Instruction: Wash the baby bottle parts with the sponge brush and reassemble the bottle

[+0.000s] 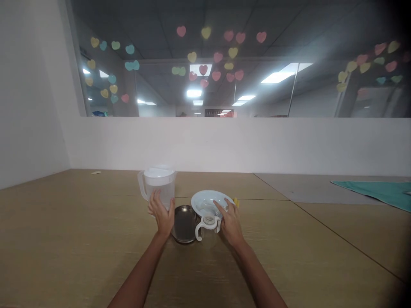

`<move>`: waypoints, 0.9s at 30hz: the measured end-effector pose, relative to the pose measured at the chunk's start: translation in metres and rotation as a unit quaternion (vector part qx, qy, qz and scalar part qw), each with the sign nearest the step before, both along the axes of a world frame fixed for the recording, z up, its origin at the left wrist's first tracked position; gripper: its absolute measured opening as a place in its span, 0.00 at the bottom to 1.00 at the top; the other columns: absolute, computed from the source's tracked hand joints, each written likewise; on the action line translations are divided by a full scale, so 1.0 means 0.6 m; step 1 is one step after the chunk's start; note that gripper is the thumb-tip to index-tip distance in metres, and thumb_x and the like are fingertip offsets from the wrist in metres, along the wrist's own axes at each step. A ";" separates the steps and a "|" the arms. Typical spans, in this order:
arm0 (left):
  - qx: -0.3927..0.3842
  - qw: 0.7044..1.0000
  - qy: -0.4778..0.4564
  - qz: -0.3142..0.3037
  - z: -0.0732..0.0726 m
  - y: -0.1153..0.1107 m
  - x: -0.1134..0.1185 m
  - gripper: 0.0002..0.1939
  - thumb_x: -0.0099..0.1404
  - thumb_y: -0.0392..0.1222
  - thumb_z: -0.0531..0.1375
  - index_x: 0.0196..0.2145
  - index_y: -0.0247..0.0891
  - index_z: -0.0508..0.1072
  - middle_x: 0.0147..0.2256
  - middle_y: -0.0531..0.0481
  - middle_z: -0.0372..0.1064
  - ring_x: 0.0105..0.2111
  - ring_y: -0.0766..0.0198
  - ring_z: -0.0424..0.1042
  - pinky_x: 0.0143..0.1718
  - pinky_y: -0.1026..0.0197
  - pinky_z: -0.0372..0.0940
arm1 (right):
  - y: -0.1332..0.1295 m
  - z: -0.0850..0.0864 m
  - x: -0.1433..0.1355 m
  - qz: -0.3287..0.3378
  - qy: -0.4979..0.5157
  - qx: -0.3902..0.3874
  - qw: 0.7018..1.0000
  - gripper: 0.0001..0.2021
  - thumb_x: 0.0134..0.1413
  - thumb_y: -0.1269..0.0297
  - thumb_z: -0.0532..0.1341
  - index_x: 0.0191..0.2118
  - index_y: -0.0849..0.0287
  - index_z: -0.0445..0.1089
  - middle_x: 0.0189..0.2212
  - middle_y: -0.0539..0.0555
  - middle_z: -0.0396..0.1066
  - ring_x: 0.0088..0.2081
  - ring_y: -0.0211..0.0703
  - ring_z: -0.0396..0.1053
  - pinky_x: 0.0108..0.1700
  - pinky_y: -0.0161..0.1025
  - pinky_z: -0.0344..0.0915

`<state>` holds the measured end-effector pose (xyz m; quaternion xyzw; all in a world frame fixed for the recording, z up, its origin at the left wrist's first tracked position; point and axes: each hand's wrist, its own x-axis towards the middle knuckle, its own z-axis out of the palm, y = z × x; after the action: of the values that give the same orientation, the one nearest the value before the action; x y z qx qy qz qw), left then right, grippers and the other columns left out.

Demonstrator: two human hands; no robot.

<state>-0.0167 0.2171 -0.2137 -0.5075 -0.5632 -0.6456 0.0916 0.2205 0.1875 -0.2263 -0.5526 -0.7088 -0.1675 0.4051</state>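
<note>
A translucent plastic pitcher (167, 190) with a white lid and a side handle stands upright on the table. My left hand (161, 214) is around its lower front, fingers on the left and thumb on the right. My right hand (229, 218) is over the right side of a white oval dish (201, 196), index finger stretched out and fingers apart. Clear items, hard to make out, lie in the dish. Just in front stands a clear bottle (209, 219) with a white two-handled ring. An oval metal tray (184, 224) lies between my hands. Part of a yellow object (236, 202) shows behind my right hand.
The wooden table (96, 239) meets a low white wall (224, 145) under a window with heart stickers. Toward the right lie a grey surface (305, 188) and a teal cloth (379, 190). A small pale piece (96, 173) rests at the back left.
</note>
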 end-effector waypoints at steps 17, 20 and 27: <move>-0.071 0.996 -0.039 -0.027 -0.030 0.054 -0.060 0.54 0.51 0.51 0.65 0.62 0.36 0.34 0.59 0.33 0.45 0.59 0.46 0.47 0.58 0.45 0.50 | 0.015 -0.005 0.012 -0.002 0.121 -0.016 0.992 0.19 0.54 0.53 0.52 0.44 0.61 0.65 0.41 0.61 0.67 0.42 0.52 0.65 0.44 0.48 0.60; -0.042 0.999 0.014 -0.009 -0.029 0.050 -0.058 0.51 0.55 0.52 0.62 0.62 0.36 0.32 0.60 0.32 0.41 0.60 0.45 0.43 0.58 0.43 0.48 | 0.022 -0.011 0.015 0.001 0.074 -0.026 0.997 0.16 0.56 0.56 0.49 0.37 0.59 0.69 0.34 0.58 0.71 0.39 0.50 0.66 0.43 0.47 0.58; -0.012 0.984 0.177 0.009 -0.022 0.041 -0.057 0.41 0.61 0.50 0.56 0.62 0.31 0.38 0.60 0.28 0.37 0.61 0.39 0.38 0.56 0.33 0.42 | 0.010 0.003 0.007 0.019 0.072 -0.012 0.997 0.19 0.59 0.61 0.44 0.33 0.59 0.70 0.35 0.58 0.72 0.39 0.48 0.66 0.44 0.45 0.57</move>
<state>-0.0506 0.2414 -0.2272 -0.6093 -0.5510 -0.5379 0.1893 0.2247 0.1932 -0.2242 -0.5541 -0.6902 -0.1111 0.4520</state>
